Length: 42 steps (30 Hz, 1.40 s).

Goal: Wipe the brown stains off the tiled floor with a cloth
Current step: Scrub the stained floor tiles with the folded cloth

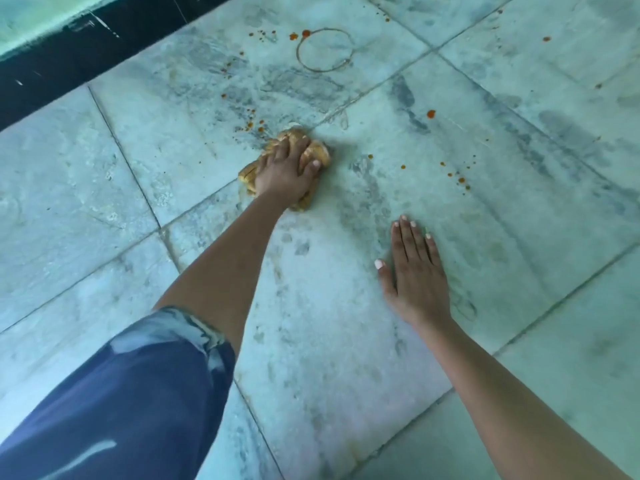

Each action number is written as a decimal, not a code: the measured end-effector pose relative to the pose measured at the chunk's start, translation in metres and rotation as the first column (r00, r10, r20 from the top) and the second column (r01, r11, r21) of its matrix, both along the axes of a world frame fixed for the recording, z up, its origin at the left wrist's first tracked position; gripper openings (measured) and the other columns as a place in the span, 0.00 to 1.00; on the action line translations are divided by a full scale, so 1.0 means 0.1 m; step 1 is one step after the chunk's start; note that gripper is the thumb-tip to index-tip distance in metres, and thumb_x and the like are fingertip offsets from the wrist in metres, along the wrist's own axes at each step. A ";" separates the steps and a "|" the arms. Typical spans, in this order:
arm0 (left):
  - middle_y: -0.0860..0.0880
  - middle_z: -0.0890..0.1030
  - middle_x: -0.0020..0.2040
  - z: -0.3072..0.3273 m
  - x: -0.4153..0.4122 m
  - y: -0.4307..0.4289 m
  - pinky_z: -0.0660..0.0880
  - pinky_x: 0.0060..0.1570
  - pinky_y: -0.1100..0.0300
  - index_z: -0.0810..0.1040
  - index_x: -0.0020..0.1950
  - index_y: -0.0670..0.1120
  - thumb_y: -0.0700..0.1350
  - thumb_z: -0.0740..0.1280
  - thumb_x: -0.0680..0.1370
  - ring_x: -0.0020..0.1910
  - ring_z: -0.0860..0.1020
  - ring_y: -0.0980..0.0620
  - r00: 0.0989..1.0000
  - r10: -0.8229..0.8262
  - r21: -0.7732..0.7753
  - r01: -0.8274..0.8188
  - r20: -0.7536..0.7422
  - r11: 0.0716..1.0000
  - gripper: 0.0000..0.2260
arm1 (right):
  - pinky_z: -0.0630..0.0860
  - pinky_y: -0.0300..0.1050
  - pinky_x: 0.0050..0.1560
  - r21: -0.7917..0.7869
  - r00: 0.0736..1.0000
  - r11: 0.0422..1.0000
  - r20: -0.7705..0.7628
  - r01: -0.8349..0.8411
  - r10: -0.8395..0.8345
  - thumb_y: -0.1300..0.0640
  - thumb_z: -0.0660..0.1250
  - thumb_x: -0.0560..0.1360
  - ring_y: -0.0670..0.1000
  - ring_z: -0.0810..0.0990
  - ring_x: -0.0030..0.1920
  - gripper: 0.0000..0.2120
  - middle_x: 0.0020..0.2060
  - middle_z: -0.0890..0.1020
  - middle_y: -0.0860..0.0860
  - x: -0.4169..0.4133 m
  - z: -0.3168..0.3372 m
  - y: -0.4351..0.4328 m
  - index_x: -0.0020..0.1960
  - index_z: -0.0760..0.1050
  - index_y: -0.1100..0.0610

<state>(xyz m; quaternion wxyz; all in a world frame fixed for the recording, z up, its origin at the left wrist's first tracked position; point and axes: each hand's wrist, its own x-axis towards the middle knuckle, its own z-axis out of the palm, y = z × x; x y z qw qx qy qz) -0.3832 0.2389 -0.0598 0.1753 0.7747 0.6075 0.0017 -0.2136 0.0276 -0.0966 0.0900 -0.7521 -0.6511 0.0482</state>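
Note:
My left hand (285,171) presses down on a crumpled yellow-brown cloth (316,152) on the pale marble tiled floor (104,161), fingers wrapped over it. Brown drops (254,123) lie just beyond the cloth. A brown ring stain (298,53) with drops (300,35) beside it marks the far tile. More brown spots (460,180) are scattered to the right of the cloth, and one larger drop (430,114) sits further off. My right hand (417,275) rests flat on the floor, fingers together, holding nothing.
A dark skirting band (62,60) runs along the far left edge of the floor. My blue sleeve (138,393) covers the lower left. Grey smears and grout lines cross the tiles.

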 end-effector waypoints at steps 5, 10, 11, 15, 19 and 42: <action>0.44 0.58 0.77 0.02 -0.25 -0.63 0.50 0.73 0.50 0.54 0.76 0.56 0.66 0.46 0.75 0.76 0.56 0.44 0.954 -0.297 0.035 0.295 0.050 0.955 0.31 | 0.52 0.51 0.73 0.015 1.000 1.000 -0.013 0.005 -0.005 0.46 0.48 0.77 0.55 0.60 0.74 0.31 0.74 0.61 0.59 0.00 0.02 -0.01 0.74 0.59 0.64; 0.46 0.55 0.78 -0.04 -0.33 -0.34 0.50 0.73 0.48 0.55 0.76 0.59 0.65 0.50 0.76 0.76 0.55 0.45 0.998 -0.059 0.028 0.059 0.004 0.998 0.28 | 0.52 0.50 0.73 0.016 1.000 1.000 -0.011 0.006 -0.006 0.46 0.48 0.77 0.55 0.60 0.74 0.31 0.73 0.62 0.59 -0.01 0.01 -0.02 0.74 0.59 0.64; 0.46 0.54 0.78 -0.03 -0.19 -0.22 0.50 0.73 0.48 0.55 0.75 0.59 0.64 0.52 0.78 0.76 0.54 0.44 1.000 -0.023 0.027 0.024 -0.005 0.999 0.27 | 0.52 0.50 0.73 0.006 1.000 1.000 -0.008 0.002 -0.002 0.45 0.48 0.77 0.55 0.60 0.74 0.31 0.73 0.62 0.59 -0.01 0.01 -0.02 0.74 0.59 0.64; 0.46 0.53 0.78 -0.04 0.25 -0.26 0.48 0.73 0.48 0.54 0.75 0.61 0.67 0.52 0.76 0.76 0.54 0.45 0.986 -0.158 0.034 0.160 -0.059 0.986 0.29 | 0.52 0.51 0.73 -0.017 1.000 1.000 -0.003 0.008 -0.009 0.45 0.48 0.77 0.55 0.61 0.73 0.32 0.73 0.62 0.59 0.00 0.02 -0.01 0.74 0.59 0.64; 0.48 0.56 0.78 -0.06 -0.22 -0.99 0.48 0.73 0.49 0.56 0.74 0.63 0.70 0.46 0.72 0.76 0.55 0.45 0.933 -0.360 0.099 0.361 -0.023 0.927 0.31 | 0.52 0.51 0.73 0.008 1.000 1.000 -0.008 0.009 -0.009 0.46 0.49 0.77 0.55 0.60 0.74 0.31 0.73 0.62 0.59 0.00 0.03 -0.03 0.74 0.59 0.64; 0.46 0.65 0.74 -0.01 0.03 -0.56 0.54 0.71 0.51 0.65 0.73 0.50 0.57 0.57 0.80 0.73 0.62 0.46 0.966 0.191 0.067 -0.205 0.172 0.977 0.23 | 0.48 0.47 0.73 0.091 0.994 0.990 -0.041 0.105 -0.102 0.47 0.47 0.79 0.56 0.58 0.74 0.30 0.74 0.60 0.60 0.56 0.15 -0.17 0.74 0.57 0.65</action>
